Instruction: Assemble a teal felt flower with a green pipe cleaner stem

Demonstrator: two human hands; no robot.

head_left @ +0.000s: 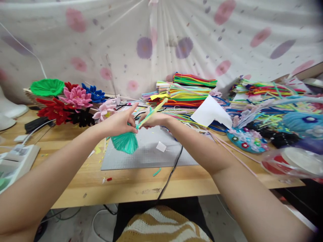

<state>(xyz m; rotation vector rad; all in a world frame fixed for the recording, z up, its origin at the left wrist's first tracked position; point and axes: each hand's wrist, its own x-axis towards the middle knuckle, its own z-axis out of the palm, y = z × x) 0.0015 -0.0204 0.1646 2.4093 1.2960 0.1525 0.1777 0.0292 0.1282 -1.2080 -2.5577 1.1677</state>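
Left hand: fingers pinched on the teal fan at its neck, index stretched out.
Right hand: fingers curled in by the base of the yellow-green stem, partly hidden; I can't tell if they grip it.
Fan: hangs under left hand, over left part of the grey mat; stem runs up and right from its neck.
White square: on mat; I can't read any print on it.
Desk: carries mat; teal scrap just off mat's near edge.
Pink flower: beyond mat's left, among others.
Pipe-cleaner bundles: stacked behind mat.
White sheet: right of mat's far edge.
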